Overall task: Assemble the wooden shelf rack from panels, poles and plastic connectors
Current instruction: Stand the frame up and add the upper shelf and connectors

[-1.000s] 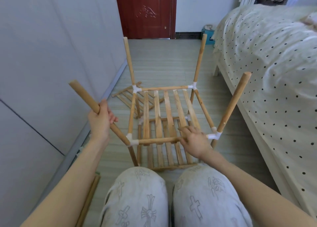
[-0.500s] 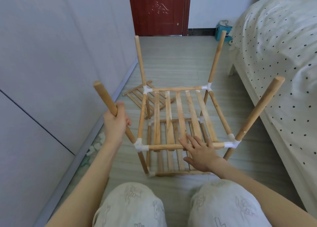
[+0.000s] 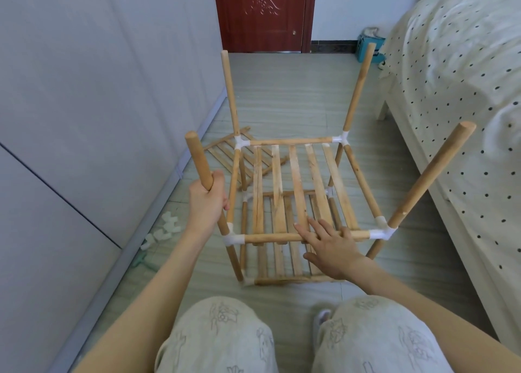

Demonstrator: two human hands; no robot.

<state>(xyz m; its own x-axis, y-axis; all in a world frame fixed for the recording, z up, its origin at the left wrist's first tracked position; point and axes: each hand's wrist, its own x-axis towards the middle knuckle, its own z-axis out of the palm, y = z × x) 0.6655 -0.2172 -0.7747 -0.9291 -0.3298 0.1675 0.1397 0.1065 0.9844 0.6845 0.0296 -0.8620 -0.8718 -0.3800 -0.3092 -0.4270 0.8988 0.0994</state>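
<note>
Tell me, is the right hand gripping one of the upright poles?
No, the right hand lies open with straight fingers on the rack's near horizontal rail; only the left hand grips a pole.

Soft, even daylight fills the room, brightest on the bed [image 3: 462,71] to the right of the grip, where the pale cover nearly washes out. Shadows under the rack [image 3: 298,192] are faint and the wood slats show mild glare. Wide-angle distortion bends the wall [image 3: 84,90] and frame edges; focus is sharp throughout.
</note>
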